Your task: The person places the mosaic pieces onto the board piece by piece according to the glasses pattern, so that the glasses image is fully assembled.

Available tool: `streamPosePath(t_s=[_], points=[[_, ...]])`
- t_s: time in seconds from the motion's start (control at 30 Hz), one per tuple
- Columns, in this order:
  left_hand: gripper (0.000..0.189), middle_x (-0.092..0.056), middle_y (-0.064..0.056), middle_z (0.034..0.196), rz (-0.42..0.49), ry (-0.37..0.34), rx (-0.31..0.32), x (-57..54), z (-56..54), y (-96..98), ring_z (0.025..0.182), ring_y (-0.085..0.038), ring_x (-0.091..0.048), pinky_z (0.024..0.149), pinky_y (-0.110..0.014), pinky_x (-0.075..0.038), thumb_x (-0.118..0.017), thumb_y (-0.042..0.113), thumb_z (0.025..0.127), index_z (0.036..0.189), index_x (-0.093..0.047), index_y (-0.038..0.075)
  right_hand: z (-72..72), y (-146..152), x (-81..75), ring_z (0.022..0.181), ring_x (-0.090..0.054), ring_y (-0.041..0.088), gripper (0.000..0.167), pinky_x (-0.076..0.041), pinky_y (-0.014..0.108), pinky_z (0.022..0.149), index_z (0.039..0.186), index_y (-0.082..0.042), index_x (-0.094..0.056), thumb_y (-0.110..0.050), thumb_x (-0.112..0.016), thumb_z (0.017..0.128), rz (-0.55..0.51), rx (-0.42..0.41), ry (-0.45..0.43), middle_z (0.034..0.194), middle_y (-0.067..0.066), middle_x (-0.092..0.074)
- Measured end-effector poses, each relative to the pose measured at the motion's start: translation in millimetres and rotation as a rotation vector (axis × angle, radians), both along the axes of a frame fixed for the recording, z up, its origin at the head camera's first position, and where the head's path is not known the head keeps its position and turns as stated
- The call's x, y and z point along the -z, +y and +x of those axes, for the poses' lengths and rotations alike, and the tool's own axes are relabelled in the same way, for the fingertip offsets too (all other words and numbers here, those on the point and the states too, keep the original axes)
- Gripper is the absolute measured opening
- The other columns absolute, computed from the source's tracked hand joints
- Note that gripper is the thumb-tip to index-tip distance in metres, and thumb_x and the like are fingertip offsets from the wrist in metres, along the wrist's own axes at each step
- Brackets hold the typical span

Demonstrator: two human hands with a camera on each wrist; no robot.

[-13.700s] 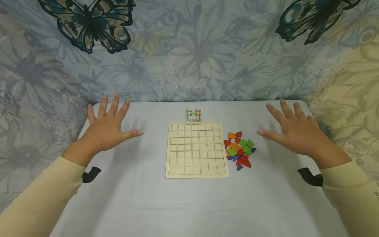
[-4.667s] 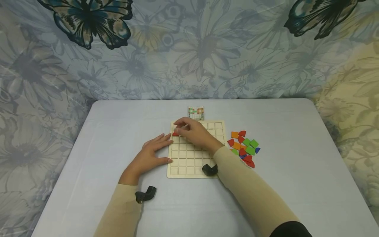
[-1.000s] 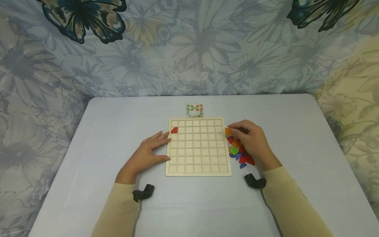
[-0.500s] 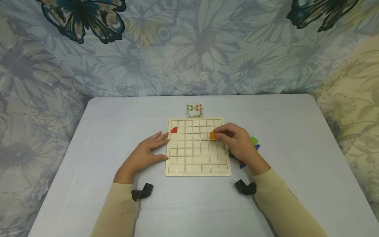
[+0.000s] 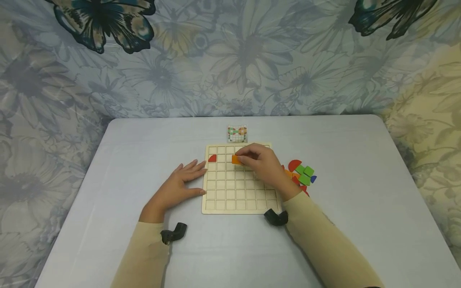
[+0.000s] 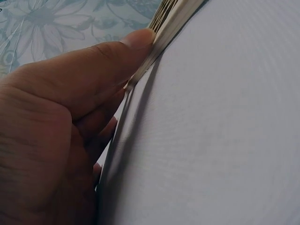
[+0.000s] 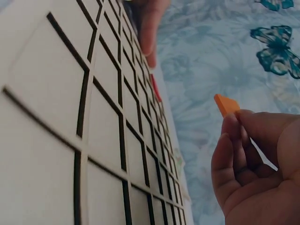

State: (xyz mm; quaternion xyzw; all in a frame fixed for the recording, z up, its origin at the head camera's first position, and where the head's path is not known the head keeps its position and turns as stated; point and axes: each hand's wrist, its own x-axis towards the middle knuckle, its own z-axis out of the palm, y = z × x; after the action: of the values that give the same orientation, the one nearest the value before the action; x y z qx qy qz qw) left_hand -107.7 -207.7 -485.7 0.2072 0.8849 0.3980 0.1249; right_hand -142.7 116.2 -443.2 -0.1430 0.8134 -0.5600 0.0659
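Observation:
An orange square tile (image 5: 235, 159) is pinched between the thumb and fingers of my right hand (image 5: 263, 164), above the upper middle of the wooden grid board (image 5: 230, 195). The right wrist view shows the same orange tile (image 7: 227, 104) held clear of the board. At the board's left edge rests my left hand (image 5: 176, 190), its fingers spread and touching the rim. Its thumb (image 6: 139, 39) presses the board's side in the left wrist view. One red quarter-circle tile (image 5: 212, 158) lies in the leftmost column, second row from the top.
Right of the board lies a loose pile with green tiles (image 5: 304, 179), red tiles (image 5: 294, 165) and a blue tile (image 5: 313, 179), partly hidden by my right arm. A small pattern card (image 5: 237, 133) stands behind the board. The white table (image 5: 223, 248) meets a floral cloth backdrop.
My right hand has picked up the orange tile at the pile and carried it left over the board. Earlier, it put the red tile on the grid. My left hand stays at the edge.

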Motion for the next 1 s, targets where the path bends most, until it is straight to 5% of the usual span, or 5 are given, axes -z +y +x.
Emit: streamPosePath(t_s=[0.43, 0.77, 1.0], points=[[0.077, -0.042, 0.01, 0.168, -0.03, 0.007, 0.011, 3.2, -0.8, 1.0, 0.162, -0.017, -0.023, 0.132, -0.052, -0.001, -0.092, 0.034, 0.091, 0.158, -0.06, 0.015, -32.8, -33.7, 22.2, 0.107, -0.064, 0.022, 0.013, -0.055, 0.042, 0.096, 0.116, -0.015, -0.082, -0.017, -0.071, 0.109, 0.143, -0.019, -0.084, 0.12, 0.001, -0.072], [0.076, -0.042, 0.009, 0.168, -0.033, 0.016, 0.014, 1.8, -0.6, 1.4, 0.162, -0.018, -0.023, 0.132, -0.052, -0.002, -0.092, 0.033, 0.092, 0.157, -0.059, 0.014, -36.0, -45.8, 26.9, 0.119, -0.063, 0.023, 0.017, -0.053, 0.042, 0.104, 0.119, -0.015, -0.082, -0.011, -0.069, 0.109, 0.218, -0.04, -0.089, 0.127, 0.002, -0.071], [0.076, -0.042, 0.01, 0.168, -0.031, 0.022, 0.007, 2.6, -1.3, 0.2, 0.162, -0.017, -0.023, 0.132, -0.05, -0.002, -0.092, 0.033, 0.091, 0.157, -0.06, 0.015, -36.7, -47.9, 26.3, 0.11, -0.063, 0.022, 0.021, -0.053, 0.041, 0.098, 0.126, -0.014, -0.078, -0.01, -0.068, 0.109, 0.233, -0.054, -0.076, 0.125, 0.001, -0.07]])
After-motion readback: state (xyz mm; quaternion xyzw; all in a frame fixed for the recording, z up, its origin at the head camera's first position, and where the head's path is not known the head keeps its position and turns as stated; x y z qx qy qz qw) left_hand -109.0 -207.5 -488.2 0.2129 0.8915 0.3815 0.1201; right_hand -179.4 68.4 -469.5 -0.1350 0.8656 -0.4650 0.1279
